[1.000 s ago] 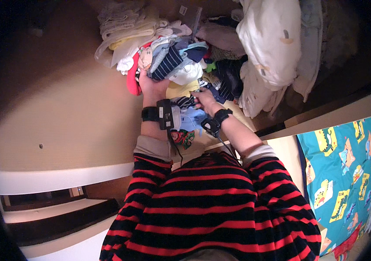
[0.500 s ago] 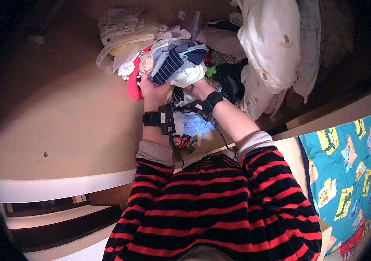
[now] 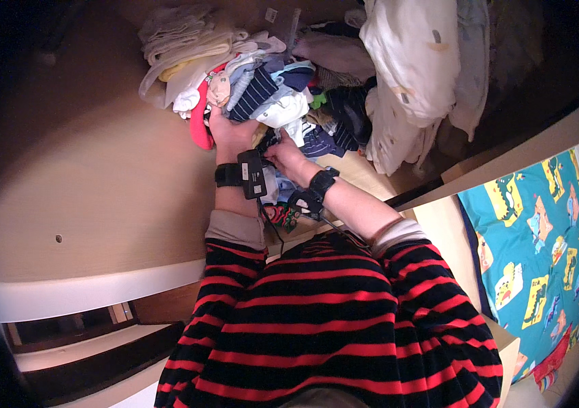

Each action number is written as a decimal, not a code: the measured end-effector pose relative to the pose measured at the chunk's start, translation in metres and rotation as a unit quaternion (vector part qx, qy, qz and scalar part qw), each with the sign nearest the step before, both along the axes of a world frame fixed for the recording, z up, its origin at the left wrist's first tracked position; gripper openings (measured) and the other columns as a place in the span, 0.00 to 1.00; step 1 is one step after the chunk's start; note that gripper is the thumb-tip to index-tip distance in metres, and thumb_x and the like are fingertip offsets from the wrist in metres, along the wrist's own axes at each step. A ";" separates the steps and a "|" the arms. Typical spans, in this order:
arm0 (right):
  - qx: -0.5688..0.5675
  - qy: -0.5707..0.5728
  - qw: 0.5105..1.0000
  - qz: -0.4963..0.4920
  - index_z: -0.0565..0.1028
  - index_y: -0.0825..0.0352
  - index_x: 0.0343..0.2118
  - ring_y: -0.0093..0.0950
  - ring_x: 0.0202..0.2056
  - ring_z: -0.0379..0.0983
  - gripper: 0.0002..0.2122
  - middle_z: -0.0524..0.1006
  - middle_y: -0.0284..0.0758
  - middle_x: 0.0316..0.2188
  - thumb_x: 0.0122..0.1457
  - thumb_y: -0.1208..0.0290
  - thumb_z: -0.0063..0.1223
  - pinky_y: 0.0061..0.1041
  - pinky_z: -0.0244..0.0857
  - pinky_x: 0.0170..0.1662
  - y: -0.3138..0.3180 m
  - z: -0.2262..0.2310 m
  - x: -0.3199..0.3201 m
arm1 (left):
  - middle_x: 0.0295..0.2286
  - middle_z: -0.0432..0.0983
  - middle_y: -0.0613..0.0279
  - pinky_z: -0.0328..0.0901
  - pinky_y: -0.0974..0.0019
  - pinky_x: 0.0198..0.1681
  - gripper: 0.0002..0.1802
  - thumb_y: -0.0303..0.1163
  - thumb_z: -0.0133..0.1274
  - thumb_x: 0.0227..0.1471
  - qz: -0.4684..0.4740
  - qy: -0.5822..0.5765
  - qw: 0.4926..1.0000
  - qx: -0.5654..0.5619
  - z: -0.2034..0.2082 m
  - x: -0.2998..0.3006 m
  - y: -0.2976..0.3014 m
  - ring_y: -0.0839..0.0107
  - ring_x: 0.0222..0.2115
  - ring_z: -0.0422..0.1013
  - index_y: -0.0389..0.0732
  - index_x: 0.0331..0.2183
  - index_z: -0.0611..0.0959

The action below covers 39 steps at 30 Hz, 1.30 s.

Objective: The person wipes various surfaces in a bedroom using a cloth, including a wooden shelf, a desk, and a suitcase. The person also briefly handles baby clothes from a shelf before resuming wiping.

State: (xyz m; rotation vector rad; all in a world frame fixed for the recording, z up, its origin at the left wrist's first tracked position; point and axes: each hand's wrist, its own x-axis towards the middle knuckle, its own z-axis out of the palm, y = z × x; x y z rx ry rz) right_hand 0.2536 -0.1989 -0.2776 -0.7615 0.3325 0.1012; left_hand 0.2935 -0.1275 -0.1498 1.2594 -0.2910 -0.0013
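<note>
A heap of small folded clothes lies inside a wooden cabinet. My left hand (image 3: 232,134) is at the near edge of the heap, its thumb up against a peach garment (image 3: 219,88) and its fingers under the pile, closed round the clothes. Above it rest a navy striped garment (image 3: 254,94) and a white garment (image 3: 283,109); a red garment (image 3: 200,126) hangs beside it on the left. My right hand (image 3: 285,156) is closed just nearer than the white garment, fingertips together at some dark cloth (image 3: 270,141). Light blue cloth (image 3: 283,187) lies below, partly hidden by my wrist bands.
White and cream garments (image 3: 412,68) hang at the right. Folded white cloths (image 3: 177,41) stand behind the heap on the left. Dark striped clothes (image 3: 347,112) lie to the right. Wood board (image 3: 99,183) stretches left. A green patterned cloth (image 3: 527,251) is at the far right.
My right hand has drawn out from under the white garment and moved nearer and left. Dark striped clothes on the right show more. My left hand stays at the pile.
</note>
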 end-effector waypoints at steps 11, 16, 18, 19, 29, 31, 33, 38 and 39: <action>-0.863 -0.097 0.486 0.096 0.64 0.73 0.55 0.43 0.51 0.57 0.30 0.67 0.48 0.50 0.53 0.57 0.43 0.50 0.42 0.58 0.067 -0.040 -0.001 | 0.46 0.74 0.53 0.64 0.44 0.51 0.20 0.34 0.40 0.55 0.014 0.164 0.978 -0.131 -0.005 0.022 -0.003 0.53 0.44 0.72 0.40 0.50 0.71; -0.595 -0.172 0.784 -0.044 0.67 0.73 0.44 0.45 0.49 0.59 0.18 0.67 0.49 0.44 0.52 0.68 0.50 0.36 0.51 0.56 0.064 -0.048 0.001 | 0.47 0.73 0.56 0.62 0.45 0.51 0.22 0.36 0.43 0.52 0.006 0.157 0.979 -0.130 -0.003 0.019 -0.001 0.56 0.46 0.71 0.42 0.49 0.73; -0.578 -0.204 0.786 -0.078 0.67 0.72 0.42 0.45 0.48 0.61 0.17 0.67 0.50 0.43 0.51 0.70 0.52 0.35 0.53 0.55 0.063 -0.050 0.004 | 0.45 0.74 0.55 0.66 0.50 0.49 0.25 0.27 0.51 0.46 -0.021 0.072 0.995 -0.071 -0.006 0.015 0.002 0.59 0.43 0.72 0.39 0.49 0.72; -0.579 -0.191 0.791 -0.049 0.67 0.72 0.42 0.44 0.47 0.61 0.16 0.67 0.51 0.42 0.50 0.71 0.53 0.34 0.54 0.54 0.064 -0.051 0.006 | 0.46 0.74 0.55 0.66 0.50 0.49 0.25 0.28 0.51 0.46 -0.026 0.049 0.997 -0.051 -0.007 0.013 0.003 0.59 0.44 0.72 0.39 0.49 0.72; -0.575 -0.076 0.813 0.054 0.78 0.68 0.34 0.33 0.35 0.77 0.13 0.80 0.42 0.31 0.42 0.75 0.60 0.28 0.68 0.42 -0.033 -0.075 -0.031 | 0.44 0.74 0.59 0.69 0.60 0.47 0.31 0.14 0.54 0.39 0.050 -0.089 0.977 0.186 0.003 -0.002 0.003 0.65 0.42 0.73 0.39 0.49 0.71; -0.462 0.018 0.886 0.031 0.79 0.64 0.30 0.37 0.34 0.77 0.07 0.80 0.44 0.30 0.46 0.76 0.53 0.29 0.69 0.41 -0.067 -0.084 -0.049 | 0.43 0.74 0.58 0.69 0.65 0.46 0.39 0.12 0.63 0.27 0.048 -0.105 0.969 0.218 0.006 -0.006 0.004 0.69 0.39 0.74 0.35 0.48 0.71; -0.493 0.034 0.869 0.025 0.79 0.65 0.29 0.36 0.34 0.77 0.06 0.79 0.43 0.31 0.47 0.75 0.53 0.29 0.68 0.41 -0.095 -0.087 -0.063 | 0.42 0.74 0.59 0.69 0.66 0.46 0.39 0.10 0.62 0.27 0.058 -0.104 0.964 0.236 0.005 -0.005 0.004 0.70 0.39 0.73 0.35 0.47 0.71; -0.500 0.022 0.863 0.065 0.77 0.65 0.37 0.37 0.36 0.76 0.12 0.79 0.43 0.34 0.48 0.74 0.54 0.28 0.68 0.42 -0.100 -0.061 -0.091 | 0.43 0.75 0.58 0.66 0.64 0.48 0.30 0.25 0.60 0.36 -0.062 0.084 0.991 -0.084 -0.001 0.011 0.004 0.69 0.41 0.72 0.36 0.47 0.74; -0.514 0.017 0.855 0.060 0.76 0.64 0.40 0.37 0.36 0.76 0.13 0.79 0.43 0.34 0.48 0.73 0.55 0.28 0.68 0.42 -0.097 -0.052 -0.094 | 0.44 0.74 0.58 0.65 0.62 0.50 0.30 0.28 0.58 0.38 -0.053 0.053 0.997 -0.018 -0.001 0.013 0.006 0.67 0.43 0.71 0.36 0.48 0.73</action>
